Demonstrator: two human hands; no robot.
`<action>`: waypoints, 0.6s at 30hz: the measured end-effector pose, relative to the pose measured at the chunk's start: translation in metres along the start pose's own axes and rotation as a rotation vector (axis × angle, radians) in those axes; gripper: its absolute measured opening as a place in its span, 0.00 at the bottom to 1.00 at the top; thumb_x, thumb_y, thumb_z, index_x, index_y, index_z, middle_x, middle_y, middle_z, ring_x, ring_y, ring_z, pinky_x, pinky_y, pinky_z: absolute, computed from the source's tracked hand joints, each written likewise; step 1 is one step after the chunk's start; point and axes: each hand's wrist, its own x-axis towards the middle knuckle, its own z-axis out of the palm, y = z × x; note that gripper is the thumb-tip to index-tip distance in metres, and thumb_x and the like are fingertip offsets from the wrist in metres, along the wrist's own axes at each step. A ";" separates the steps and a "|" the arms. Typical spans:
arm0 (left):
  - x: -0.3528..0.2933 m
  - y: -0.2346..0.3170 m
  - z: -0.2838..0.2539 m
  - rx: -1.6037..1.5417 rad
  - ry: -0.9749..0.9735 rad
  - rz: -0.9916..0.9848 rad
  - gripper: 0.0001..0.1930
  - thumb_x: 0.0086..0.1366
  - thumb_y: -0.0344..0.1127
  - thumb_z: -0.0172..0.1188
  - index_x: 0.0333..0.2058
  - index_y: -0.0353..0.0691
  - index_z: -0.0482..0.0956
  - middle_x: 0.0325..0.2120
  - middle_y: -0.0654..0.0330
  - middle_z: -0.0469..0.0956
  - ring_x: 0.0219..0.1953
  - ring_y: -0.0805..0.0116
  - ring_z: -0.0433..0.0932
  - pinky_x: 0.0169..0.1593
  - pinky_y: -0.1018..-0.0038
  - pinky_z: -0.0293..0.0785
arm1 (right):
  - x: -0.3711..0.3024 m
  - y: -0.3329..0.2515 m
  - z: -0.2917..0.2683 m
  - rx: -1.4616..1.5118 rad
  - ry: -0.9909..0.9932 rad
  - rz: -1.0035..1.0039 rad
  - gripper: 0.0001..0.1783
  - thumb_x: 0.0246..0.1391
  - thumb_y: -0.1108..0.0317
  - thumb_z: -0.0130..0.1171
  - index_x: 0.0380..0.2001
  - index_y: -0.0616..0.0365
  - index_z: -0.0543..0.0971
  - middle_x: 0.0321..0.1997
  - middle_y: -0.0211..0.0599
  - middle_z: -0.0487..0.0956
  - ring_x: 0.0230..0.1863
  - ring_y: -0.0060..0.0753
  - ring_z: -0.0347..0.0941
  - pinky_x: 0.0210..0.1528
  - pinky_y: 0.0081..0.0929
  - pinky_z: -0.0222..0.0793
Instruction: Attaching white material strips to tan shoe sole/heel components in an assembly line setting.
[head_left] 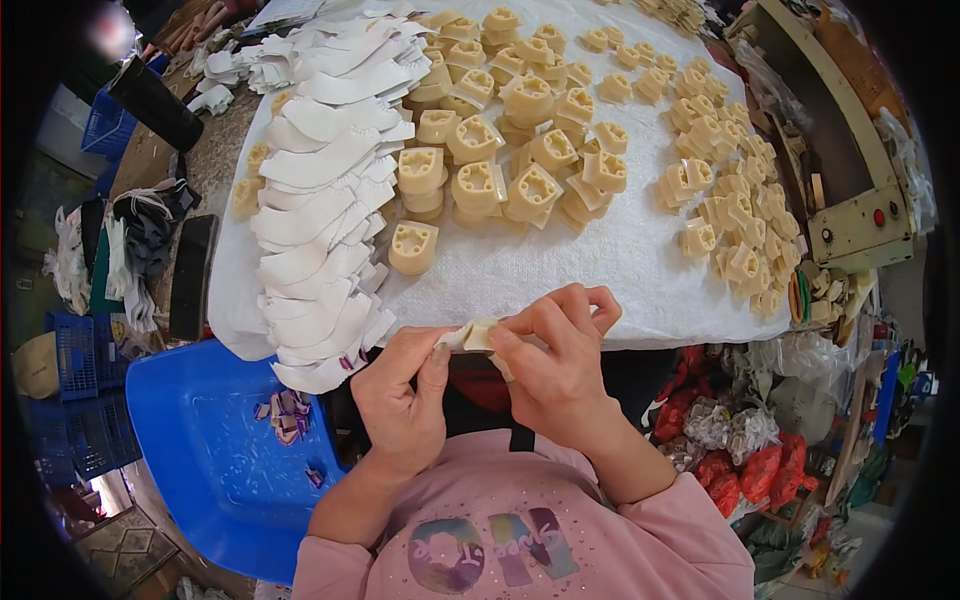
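Note:
At the near edge of the cloth-covered table, both my hands meet on a cream moulded plastic piece (480,334). My left hand (400,398) is closed, its thumb and forefinger pinching a small white piece (453,340) against the left side of the cream one. On the other side, my right hand (558,372) grips the cream piece with thumb and fingertips; part of it is hidden behind them. Beyond my left hand lies a long overlapping row of curved white flat pieces (330,160). Several cream moulded pieces with holes (413,247) stand in stacks past my hands.
More cream pieces (735,215) lie heaped at the table's right. A blue plastic tub (180,450) below left contains scraps in purple and white (287,413). A black phone (192,275) rests left of the white cloth (500,280). Red plastic bags (765,470) crowd the lower right.

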 end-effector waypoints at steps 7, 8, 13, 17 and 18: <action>-0.005 -0.008 0.013 0.151 0.031 0.207 0.07 0.62 0.25 0.53 0.36 0.28 0.77 0.28 0.53 0.77 0.29 0.68 0.73 0.32 0.77 0.68 | -0.005 0.001 0.000 0.004 -0.121 -0.008 0.15 0.27 0.77 0.58 0.25 0.53 0.73 0.26 0.28 0.63 0.34 0.33 0.61 0.40 0.40 0.46; -0.005 -0.007 0.013 0.199 0.034 0.293 0.07 0.60 0.23 0.54 0.37 0.28 0.77 0.30 0.50 0.77 0.31 0.63 0.76 0.34 0.74 0.71 | -0.007 0.003 0.001 0.011 -0.120 -0.022 0.15 0.28 0.77 0.58 0.26 0.53 0.73 0.27 0.29 0.64 0.34 0.33 0.61 0.40 0.40 0.46; -0.004 -0.010 0.008 0.185 -0.017 0.243 0.09 0.58 0.22 0.56 0.38 0.32 0.78 0.29 0.53 0.75 0.32 0.65 0.74 0.36 0.74 0.71 | -0.010 0.019 0.016 0.176 -0.056 -0.007 0.15 0.31 0.77 0.61 0.28 0.53 0.73 0.28 0.30 0.67 0.34 0.33 0.62 0.41 0.38 0.47; -0.002 -0.024 0.008 -0.201 -0.098 0.087 0.10 0.58 0.25 0.59 0.40 0.36 0.79 0.27 0.59 0.74 0.30 0.67 0.72 0.34 0.76 0.69 | -0.018 0.023 0.020 0.503 0.004 0.049 0.14 0.34 0.79 0.60 0.29 0.55 0.74 0.29 0.31 0.68 0.33 0.34 0.63 0.40 0.34 0.49; 0.000 -0.027 0.008 -0.199 -0.095 0.084 0.10 0.58 0.25 0.59 0.40 0.36 0.79 0.27 0.59 0.74 0.30 0.67 0.72 0.34 0.76 0.69 | -0.020 0.023 0.020 0.631 -0.004 0.094 0.14 0.34 0.81 0.59 0.29 0.56 0.74 0.29 0.31 0.69 0.34 0.35 0.63 0.40 0.33 0.50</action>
